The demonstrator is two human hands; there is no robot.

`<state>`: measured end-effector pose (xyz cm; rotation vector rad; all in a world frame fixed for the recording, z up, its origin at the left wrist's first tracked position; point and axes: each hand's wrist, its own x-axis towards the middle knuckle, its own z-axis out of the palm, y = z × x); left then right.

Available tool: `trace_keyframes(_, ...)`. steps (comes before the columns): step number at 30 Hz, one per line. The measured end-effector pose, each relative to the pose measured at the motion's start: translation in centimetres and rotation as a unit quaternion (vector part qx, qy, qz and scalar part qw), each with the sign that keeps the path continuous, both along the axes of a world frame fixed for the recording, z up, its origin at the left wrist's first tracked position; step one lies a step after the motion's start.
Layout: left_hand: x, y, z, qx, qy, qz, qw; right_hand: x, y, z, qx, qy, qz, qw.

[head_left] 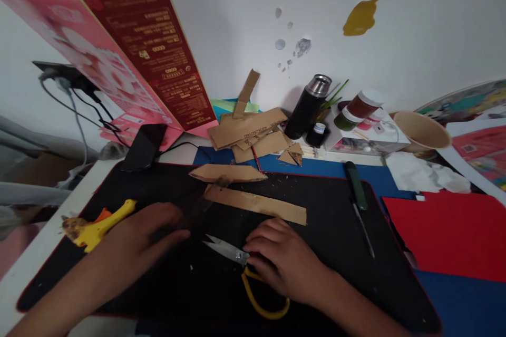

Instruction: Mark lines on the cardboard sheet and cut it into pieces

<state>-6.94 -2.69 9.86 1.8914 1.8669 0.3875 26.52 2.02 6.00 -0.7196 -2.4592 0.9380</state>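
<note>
My right hand is closed round a pair of scissors with yellow handles, low over the black mat. Their blades point left and stand slightly apart. To the left, my left hand is blurred by motion, its thumb below the fingers. A dark smear lies just beyond its fingertips, and I cannot make out what it is. Past both hands lie a long cardboard strip and a pointed cardboard piece. Beside my left forearm rests a yellow glue gun with an orange trigger.
A green-handled tool with a thin shaft lies right on the mat. Behind are cardboard scraps, a black thermos, paint jars and a phone. A pink-and-red panel stands left; red sheet right.
</note>
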Motion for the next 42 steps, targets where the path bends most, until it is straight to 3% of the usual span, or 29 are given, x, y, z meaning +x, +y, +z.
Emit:
trace_keyframes(3, 1.6, 2.0, -1.6, 0.010, -0.018, -0.073, 0.997, 0.0, 0.6, -0.1, 0.025, -0.014, -0.025, 0.999)
trace_keyframes(6, 2.3, 2.9, -3.3, 0.032, -0.004, -0.083, 0.996, 0.5, 1.0, -0.2, 0.034, -0.030, -0.029, 0.999)
trace_keyframes(9, 3.1, 2.7, -4.7, 0.058, -0.009, -0.090, 0.994, 0.9, 1.4, -0.4, 0.051, -0.028, -0.037, 0.998)
trace_keyframes(13, 4.3, 1.8, -5.4, 0.079, -0.014, -0.124, 0.989, 1.5, 2.0, -0.6, 0.080, -0.025, -0.059, 0.995)
trace_keyframes(17, 4.4, 1.6, -5.4, 0.106, -0.014, -0.138, 0.985, 1.9, 2.1, -0.7, 0.082, 0.006, -0.074, 0.994)
trace_keyframes(21, 3.8, 2.1, -4.4, 0.126, 0.017, -0.135, 0.983, 2.1, 2.2, -0.3, 0.052, 0.065, -0.101, 0.991)
trace_keyframes(25, 4.5, 2.7, -2.9, 0.079, 0.053, -0.186, 0.978, 2.6, 3.0, 0.5, 0.033, 0.104, -0.161, 0.981)
trace_keyframes(29, 6.6, 3.6, -2.1, 0.096, 0.088, -0.235, 0.963, 3.0, 4.1, 1.2, 0.037, 0.087, -0.170, 0.981)
trace_keyframes(37, 10.0, 7.0, -2.5, 0.190, 0.097, -0.171, 0.962, 3.3, 6.0, 0.5, 0.068, 0.014, -0.145, 0.987)
trace_keyframes(42, 10.9, 5.7, -3.4, 0.269, 0.110, -0.123, 0.949, 4.1, 7.1, -0.2, 0.096, -0.005, -0.134, 0.986)
